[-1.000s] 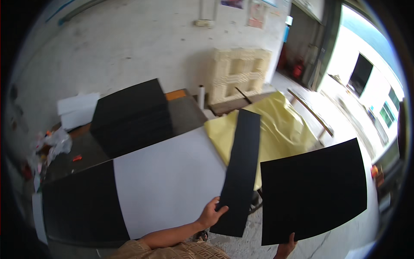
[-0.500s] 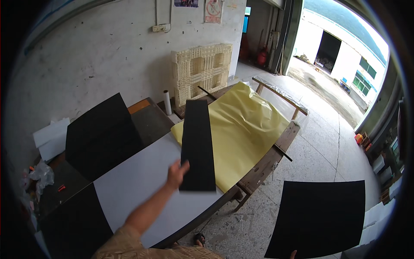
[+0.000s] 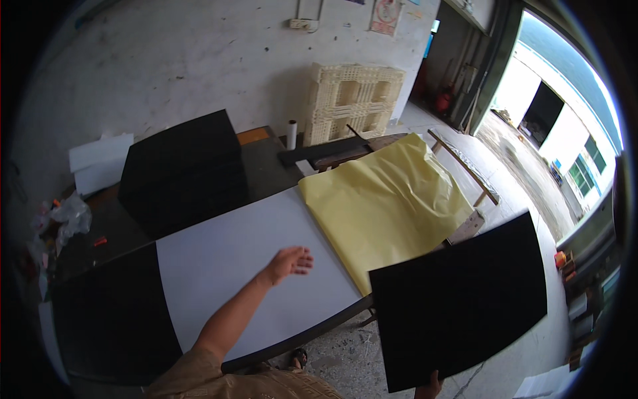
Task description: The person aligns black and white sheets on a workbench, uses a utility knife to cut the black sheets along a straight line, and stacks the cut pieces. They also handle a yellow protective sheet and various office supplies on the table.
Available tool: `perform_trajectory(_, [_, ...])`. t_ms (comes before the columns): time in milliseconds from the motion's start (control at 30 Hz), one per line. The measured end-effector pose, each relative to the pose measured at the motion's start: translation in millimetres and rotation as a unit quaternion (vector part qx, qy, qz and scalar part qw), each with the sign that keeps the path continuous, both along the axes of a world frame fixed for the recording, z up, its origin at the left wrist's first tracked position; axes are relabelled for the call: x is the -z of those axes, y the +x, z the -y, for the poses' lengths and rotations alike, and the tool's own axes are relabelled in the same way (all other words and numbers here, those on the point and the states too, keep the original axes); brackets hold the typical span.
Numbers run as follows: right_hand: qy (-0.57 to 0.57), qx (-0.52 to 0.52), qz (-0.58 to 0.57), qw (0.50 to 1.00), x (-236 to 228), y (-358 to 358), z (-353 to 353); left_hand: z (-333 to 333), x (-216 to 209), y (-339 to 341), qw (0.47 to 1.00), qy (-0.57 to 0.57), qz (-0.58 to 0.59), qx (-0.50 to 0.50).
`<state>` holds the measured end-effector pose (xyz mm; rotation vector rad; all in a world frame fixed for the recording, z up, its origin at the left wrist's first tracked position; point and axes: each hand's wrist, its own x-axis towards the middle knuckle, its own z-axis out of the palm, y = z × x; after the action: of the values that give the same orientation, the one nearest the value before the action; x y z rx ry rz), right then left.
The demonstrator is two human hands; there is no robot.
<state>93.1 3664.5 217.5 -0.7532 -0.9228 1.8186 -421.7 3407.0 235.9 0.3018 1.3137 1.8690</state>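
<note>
My left hand [image 3: 290, 263] hovers above a white sheet [image 3: 229, 279], its fingers stretched out and nothing in them. At the lower right my right hand [image 3: 430, 386] grips the near edge of a large black sheet [image 3: 465, 299], which is held up and tilted beside the table. Yellow sheeting [image 3: 379, 206], wrinkled at its far end, lies right of the white sheet. A narrow black strip [image 3: 325, 150] rests at the far side of the table. Another black sheet [image 3: 109, 312] covers the near left of the white one.
A tall stack of black sheets [image 3: 183, 176] stands at the back left, near white foam pieces [image 3: 103, 159] and a clear plastic bag [image 3: 72, 216]. A white roll [image 3: 292, 135] stands before a cream plastic pallet [image 3: 355, 100]. A wooden frame [image 3: 465, 166] projects beyond the yellow sheeting.
My left hand has let go of the narrow black strip, which now lies at the table's far side. My right hand has raised the large black sheet and brought it left, toward the table.
</note>
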Motion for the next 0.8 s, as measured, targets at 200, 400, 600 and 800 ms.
perform_trajectory(200, [0.021,-0.160,0.027,0.987,-40.9,-104.1,-10.3,70.4,15.9,87.9,1.000,-0.027,0.001,0.009])
perform_trajectory(400, [0.003,-0.265,0.088,0.960,-43.4,-174.6,-3.5,109.2,-27.7,122.5,0.985,0.136,0.098,-0.030])
perform_trajectory(600, [0.045,-0.340,0.125,0.931,-80.8,-284.4,3.8,160.8,-13.2,136.6,0.978,0.137,0.055,-0.150])
perform_trajectory(800, [0.122,-0.386,0.210,0.890,-123.2,-447.7,-13.1,233.6,29.7,176.8,0.951,0.003,0.018,-0.308])
